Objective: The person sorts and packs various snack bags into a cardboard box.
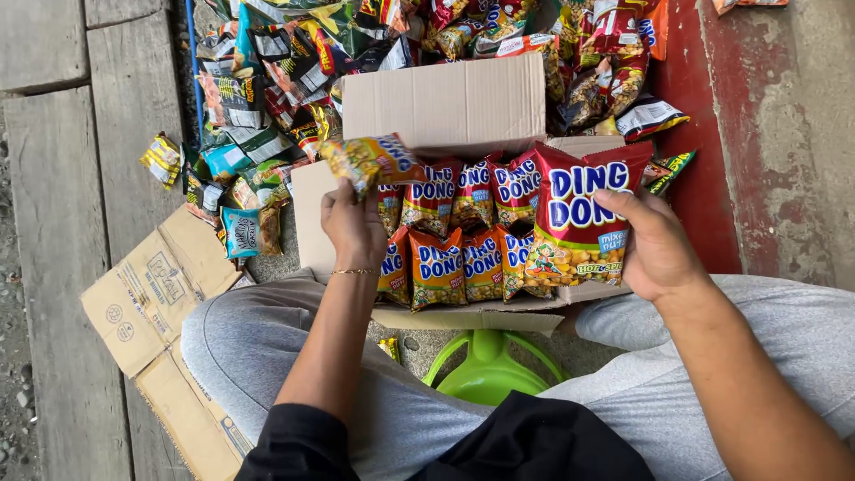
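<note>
Head view: cardboard box [463,313] holds snack packets; left hand [354,227] grips one, right hand [657,245] another.

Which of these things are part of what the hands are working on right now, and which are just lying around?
In hand:
left hand holding yellow snack packet
right hand holding red snack packet
open cardboard box with packets standing in rows

Lying about:
loose snack pile
flattened cardboard
green plastic stool

A single head-worn camera looks steeply down from above the seated person's lap, close in. It faces forward over the knees onto an open cardboard box [445,107] and a heap of snack packets [294,62] beyond it. The far edge of the heap is cropped, so its extent seems uncertain.
</note>
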